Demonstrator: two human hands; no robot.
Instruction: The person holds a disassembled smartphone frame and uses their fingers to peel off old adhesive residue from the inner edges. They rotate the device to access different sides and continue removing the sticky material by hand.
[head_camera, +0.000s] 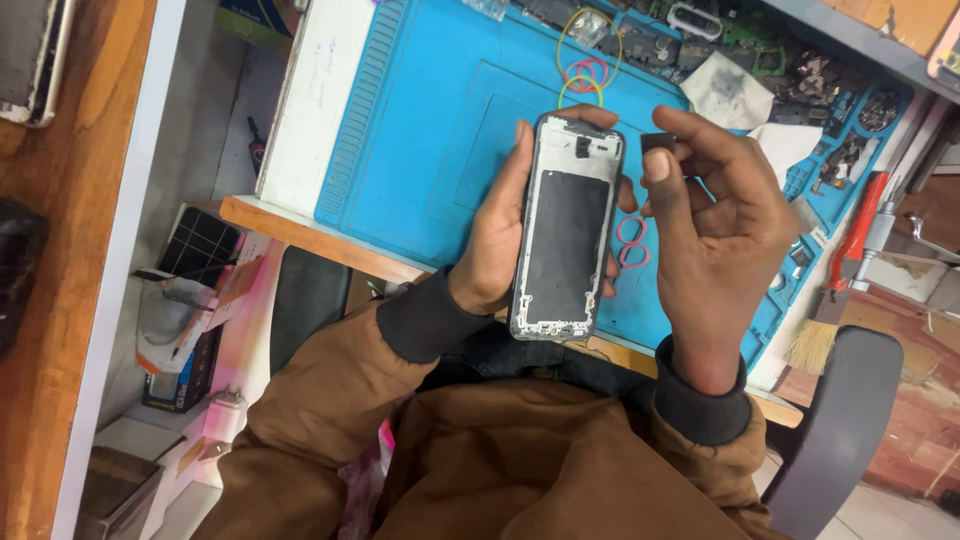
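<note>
My left hand grips an opened phone frame, upright, its inner side with a dark panel and silver rim facing me. My right hand hovers just right of the phone's top, thumb and fingers pinching a small dark flat piece. Both hands are above the near edge of a blue work mat.
Yellow and pink rubber bands lie on the mat above the phone, pink ones beside it. Loose phone parts crowd the far right. A red-handled tool and a brush lie at right. Boxes clutter the floor at left.
</note>
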